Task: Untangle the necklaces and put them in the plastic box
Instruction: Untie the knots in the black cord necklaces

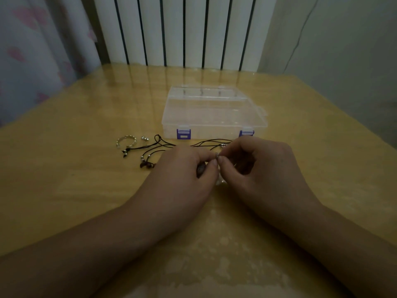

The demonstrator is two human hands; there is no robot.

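1. Left hand (184, 168), centre of frame: fingers curled, thumb and forefinger pinching a small silver bead (217, 156) on the tangle of thin black cord necklaces (163, 146). A dark pendant (201, 169) shows under its thumb.
2. Right hand (255, 166), just right of centre: fingers curled, fingertips pinching the same cord right beside the bead; the two hands' fingertips touch or nearly touch.
3. The cords run out left and above the hands, lying on the glossy yellow wooden tabletop (86, 179). Loops sit left of centre w/ small silver beads and dark pendants at the ends; one strand runs along just above the right hand's knuckles.
4. Further left: a silver beaded ring-shaped bracelet (126, 142) flat on the tabletop, and a small silver bead piece (145, 138) just beside it, apart from the cords.
5. Clear rectangular plastic box with purple latches (212, 112), above the hands, centre of frame. Lid looks down, latches face the person. Cords lie just in front of it, none inside as far as can be seen.
6. Background, top of frame: white radiator w/ dark gaps (182, 29); pale curtain w/ pink pattern (32, 50) upper left.
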